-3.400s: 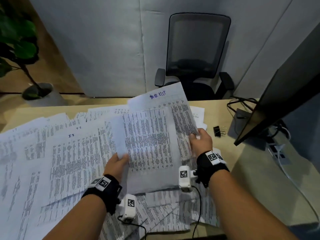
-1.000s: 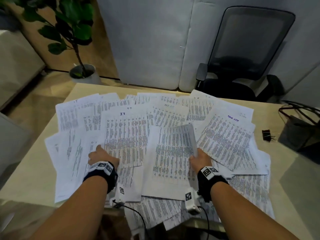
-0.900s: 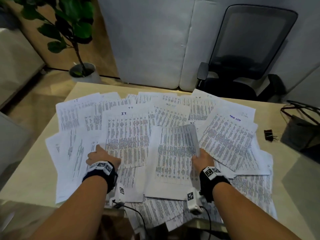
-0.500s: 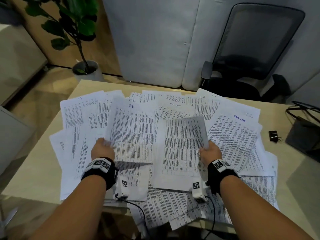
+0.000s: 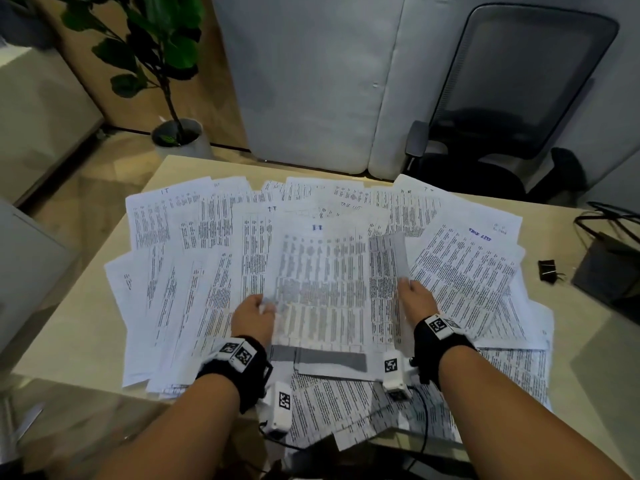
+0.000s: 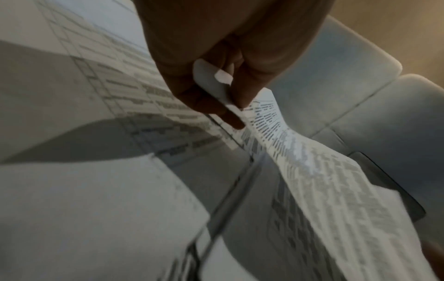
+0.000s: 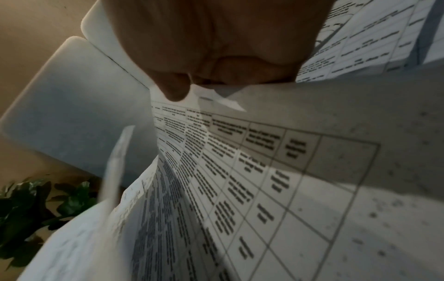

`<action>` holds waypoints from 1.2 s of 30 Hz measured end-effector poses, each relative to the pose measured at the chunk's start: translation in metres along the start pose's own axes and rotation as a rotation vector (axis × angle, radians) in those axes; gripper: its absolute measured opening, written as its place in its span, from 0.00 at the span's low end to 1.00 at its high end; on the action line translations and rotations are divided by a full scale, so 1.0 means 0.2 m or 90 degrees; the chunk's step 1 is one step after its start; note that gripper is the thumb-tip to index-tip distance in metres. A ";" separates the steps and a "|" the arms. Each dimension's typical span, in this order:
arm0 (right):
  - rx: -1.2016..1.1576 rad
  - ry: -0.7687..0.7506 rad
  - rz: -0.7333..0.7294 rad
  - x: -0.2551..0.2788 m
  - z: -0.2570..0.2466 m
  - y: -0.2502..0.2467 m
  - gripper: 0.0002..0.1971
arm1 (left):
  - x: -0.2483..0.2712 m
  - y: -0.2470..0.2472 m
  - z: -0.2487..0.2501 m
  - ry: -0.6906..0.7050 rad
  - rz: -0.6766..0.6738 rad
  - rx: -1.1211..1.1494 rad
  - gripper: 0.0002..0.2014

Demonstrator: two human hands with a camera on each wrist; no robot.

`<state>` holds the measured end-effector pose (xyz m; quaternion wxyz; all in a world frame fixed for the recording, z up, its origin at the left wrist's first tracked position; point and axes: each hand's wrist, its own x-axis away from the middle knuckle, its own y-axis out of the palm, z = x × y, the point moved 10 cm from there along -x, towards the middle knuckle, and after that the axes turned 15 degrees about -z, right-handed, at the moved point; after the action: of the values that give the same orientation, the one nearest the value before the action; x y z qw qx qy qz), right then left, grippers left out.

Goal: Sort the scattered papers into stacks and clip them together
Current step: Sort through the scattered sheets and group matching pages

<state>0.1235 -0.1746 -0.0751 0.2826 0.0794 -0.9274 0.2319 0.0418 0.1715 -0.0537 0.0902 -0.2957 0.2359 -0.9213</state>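
Many printed sheets (image 5: 194, 271) lie fanned over the wooden desk (image 5: 86, 327). My left hand (image 5: 254, 315) pinches the left edge of a lifted sheet (image 5: 318, 282) marked "IT" in blue; the left wrist view shows thumb and fingers (image 6: 230, 116) clamped on this sheet (image 6: 312, 171). My right hand (image 5: 414, 299) grips the right edge of a stack of papers (image 5: 386, 268), which curls up beside the lifted sheet. In the right wrist view the thumb (image 7: 176, 89) presses on the stack (image 7: 240, 171). A black binder clip (image 5: 548, 270) lies on the desk to the right.
An office chair (image 5: 512, 109) stands behind the desk's far right. A potted plant (image 5: 173, 98) is on the floor at the far left. A dark monitor base (image 5: 609, 271) and cables sit at the right edge. Wrist camera cables hang off the near edge.
My left hand has carried the "IT" sheet rightwards off the pile, over the stack in my right hand. The right hand has stayed where it was.
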 end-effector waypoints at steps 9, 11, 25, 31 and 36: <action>0.102 -0.003 0.009 0.01 0.02 0.01 0.13 | -0.08 0.06 0.04 -0.013 0.002 -0.160 0.12; 0.099 -0.008 0.029 0.01 0.03 -0.03 0.12 | -0.12 -0.05 0.00 -0.072 0.064 -0.217 0.21; 0.148 0.054 0.082 0.01 0.09 -0.17 0.20 | -0.22 -0.28 -0.02 -0.038 0.159 -0.074 0.06; 0.109 0.036 0.112 0.02 0.09 -0.28 0.18 | -0.19 -0.33 -0.05 -0.036 0.169 -0.028 0.02; 0.044 0.030 0.064 -0.02 0.09 -0.23 0.21 | -0.06 -0.08 0.02 -0.066 0.034 -0.106 0.13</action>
<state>0.1310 -0.2228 -0.0723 0.2891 0.0369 -0.9148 0.2796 0.0541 0.1866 -0.0488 0.1016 -0.3430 0.3146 -0.8792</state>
